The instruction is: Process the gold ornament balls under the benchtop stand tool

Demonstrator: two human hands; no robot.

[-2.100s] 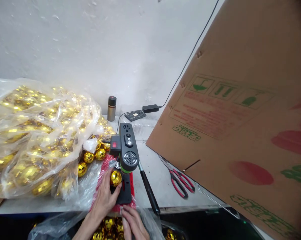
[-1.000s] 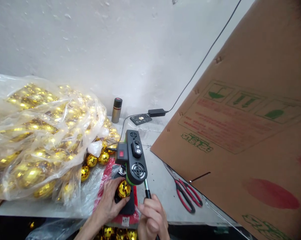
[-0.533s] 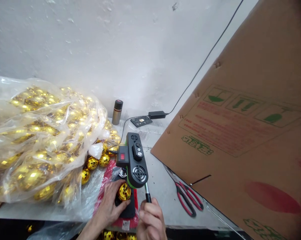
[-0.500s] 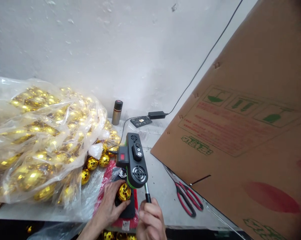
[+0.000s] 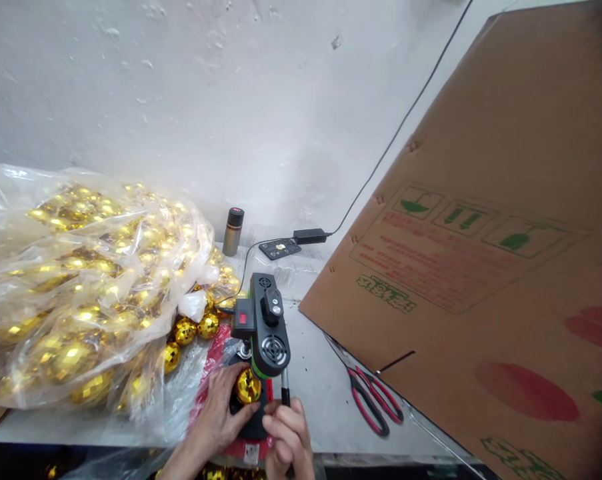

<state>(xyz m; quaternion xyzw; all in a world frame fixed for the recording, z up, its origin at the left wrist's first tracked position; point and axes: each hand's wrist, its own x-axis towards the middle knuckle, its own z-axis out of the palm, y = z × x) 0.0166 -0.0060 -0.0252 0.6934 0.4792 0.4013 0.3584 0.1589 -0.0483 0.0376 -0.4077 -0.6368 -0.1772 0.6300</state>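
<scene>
Right fingers [image 5: 289,421] partly hide the black lever [image 5: 285,395].

Can make out green signs on the cardboard carton [image 5: 431,350]: upturned umbrella [image 5: 413,206], two downward arrows [image 5: 464,217]. Cannot read the red print [image 5: 411,245] or green lettering [image 5: 387,294] there.

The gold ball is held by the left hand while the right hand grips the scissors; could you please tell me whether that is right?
Not quite: the right hand grips the black lever, not the scissors, which lie on the table, as the head view shows. The left hand does hold the gold ball.
</scene>
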